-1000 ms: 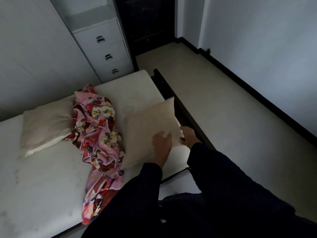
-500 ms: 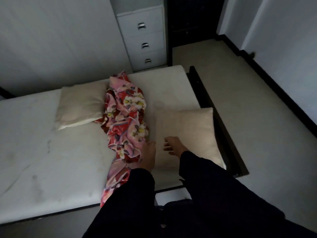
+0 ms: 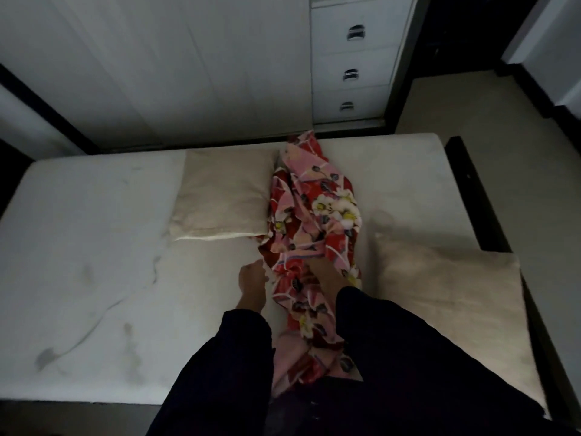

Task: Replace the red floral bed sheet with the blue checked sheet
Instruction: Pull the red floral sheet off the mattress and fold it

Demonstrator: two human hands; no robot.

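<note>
Head view: a second ago both hands were on the right pillow (image 3: pixel 449 303) at the mattress's near corner. That pillow now lies flat at the lower right of the frame, and both hands have moved over to the red floral sheet (image 3: pixel 309 221). The sheet is bunched in a long strip running from the upper centre of the mattress (image 3: pixel 94 247) down to the bottom centre. The left hand (image 3: pixel 251 278) touches the strip's left edge. The right hand (image 3: pixel 327 275) lies on top with its fingers sunk in the folds. In this dim, blurred frame I cannot tell whether either hand has closed on the cloth.

The mattress is already bare, so the old sheet probably only needs gathering and lifting off. The blue checked sheet is not in view.

The strip's near end spills over the mattress's front edge between the dark sleeves, and its far end reaches the back edge below the drawers (image 3: pixel 352 67). The left pillow (image 3: pixel 220 196) touches the strip, so lifting the sheet may drag it. The right pillow overhangs the dark bed frame (image 3: pixel 465 190). Open floor (image 3: pixel 471 105) lies at the upper right, with room to carry the bundle away.
</note>
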